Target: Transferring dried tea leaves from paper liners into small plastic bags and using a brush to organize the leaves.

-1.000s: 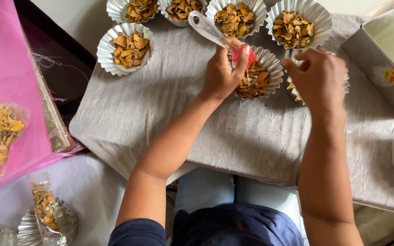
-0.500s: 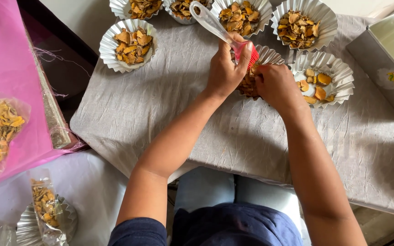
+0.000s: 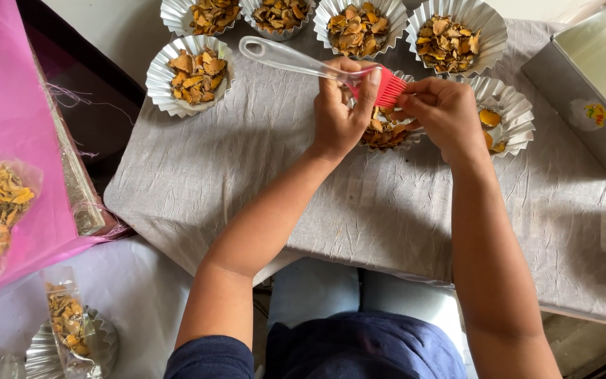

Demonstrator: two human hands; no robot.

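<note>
Left hand (image 3: 341, 112) grips a clear-handled red silicone brush (image 3: 387, 88); right hand (image 3: 443, 116) pinches its bristles above a fluted foil cup (image 3: 387, 130) of dried orange pieces.

Right hand (image 3: 443, 116) now off the foil cup (image 3: 506, 112) at the right, drawn in beside the left hand (image 3: 341, 105), fingertips pinching the red bristles of the brush (image 3: 387, 88) above the middle cup (image 3: 387, 130).
</note>
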